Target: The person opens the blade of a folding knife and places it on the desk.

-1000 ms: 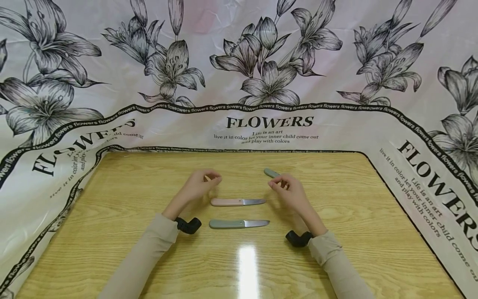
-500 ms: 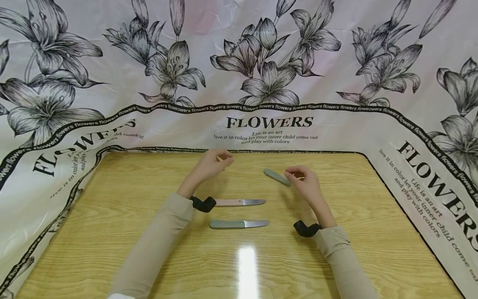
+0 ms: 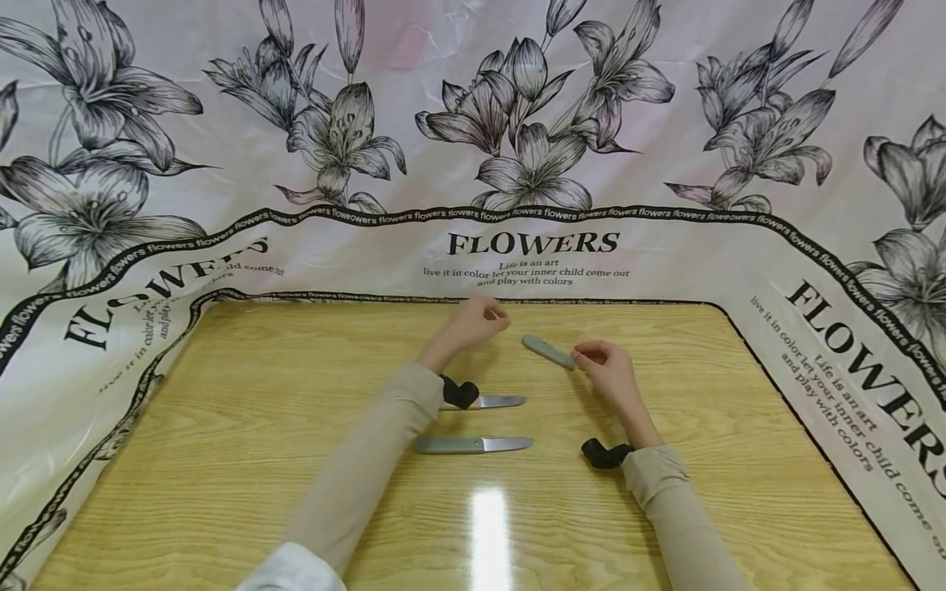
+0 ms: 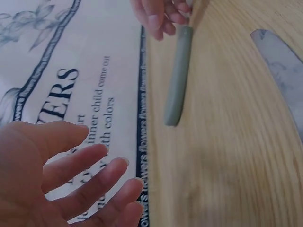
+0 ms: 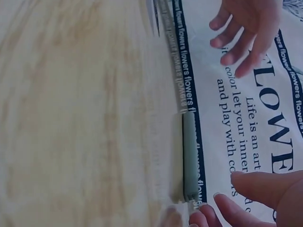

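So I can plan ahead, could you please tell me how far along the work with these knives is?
Done, it seems: the pink-handled knife and the green-handled knife lie parallel, both pointing right. In hand: the right hand is at one end of the slanted green handle; whether it is gripped is unclear. The left hand is empty. Probably left: lining that handle up with the pair.

High head view, wrist close-ups, shared table [image 3: 222, 427]

White glare on tabletop [image 3: 576, 525], soft wrist views
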`<state>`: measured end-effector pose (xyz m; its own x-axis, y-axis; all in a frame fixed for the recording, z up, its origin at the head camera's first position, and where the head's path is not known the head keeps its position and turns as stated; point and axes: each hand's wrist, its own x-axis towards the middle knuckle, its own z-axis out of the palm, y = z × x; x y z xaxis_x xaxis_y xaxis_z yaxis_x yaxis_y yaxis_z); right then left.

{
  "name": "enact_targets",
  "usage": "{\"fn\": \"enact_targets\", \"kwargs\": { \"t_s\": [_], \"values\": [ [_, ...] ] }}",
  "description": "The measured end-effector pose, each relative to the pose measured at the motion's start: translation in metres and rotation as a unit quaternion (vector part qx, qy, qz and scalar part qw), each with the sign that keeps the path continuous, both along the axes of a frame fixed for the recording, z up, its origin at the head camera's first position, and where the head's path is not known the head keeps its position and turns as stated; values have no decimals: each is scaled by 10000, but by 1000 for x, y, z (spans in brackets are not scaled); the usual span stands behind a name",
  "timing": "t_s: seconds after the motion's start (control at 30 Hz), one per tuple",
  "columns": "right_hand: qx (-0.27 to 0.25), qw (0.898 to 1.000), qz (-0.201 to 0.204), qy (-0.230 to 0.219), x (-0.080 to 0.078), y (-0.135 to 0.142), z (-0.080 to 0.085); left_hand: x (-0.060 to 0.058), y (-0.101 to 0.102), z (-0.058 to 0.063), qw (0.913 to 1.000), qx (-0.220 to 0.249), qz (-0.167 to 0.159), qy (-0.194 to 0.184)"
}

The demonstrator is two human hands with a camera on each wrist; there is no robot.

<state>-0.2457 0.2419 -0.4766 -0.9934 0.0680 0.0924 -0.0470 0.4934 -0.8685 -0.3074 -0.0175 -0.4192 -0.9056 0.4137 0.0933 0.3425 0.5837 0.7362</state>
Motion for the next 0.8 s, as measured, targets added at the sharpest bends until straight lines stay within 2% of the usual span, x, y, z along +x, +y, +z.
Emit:
{"fn": "enact_targets", "kwargs": {
  "t_s": [0.13,0.23,0.33,0.53,0.8],
  "values": [
    [67,9999,83,-79,-2,1,-4,-6,17,-10,9998,-48,-128,-138],
    [313,9993,187,-23,-4,1,-6,-10,29,-18,9994,-173,-186,-217],
    [623,9974,346,98,-7,1,-8,-13,40,-25,9989,-412,-100,-179],
    [830,9952,466,245,-7,0,-10,-14,58,-34,9979,-618,114,-141],
    [983,9937,296,443,-9,-3,-15,-9,66,-40,9988,-90,351,-336]
  ]
}}
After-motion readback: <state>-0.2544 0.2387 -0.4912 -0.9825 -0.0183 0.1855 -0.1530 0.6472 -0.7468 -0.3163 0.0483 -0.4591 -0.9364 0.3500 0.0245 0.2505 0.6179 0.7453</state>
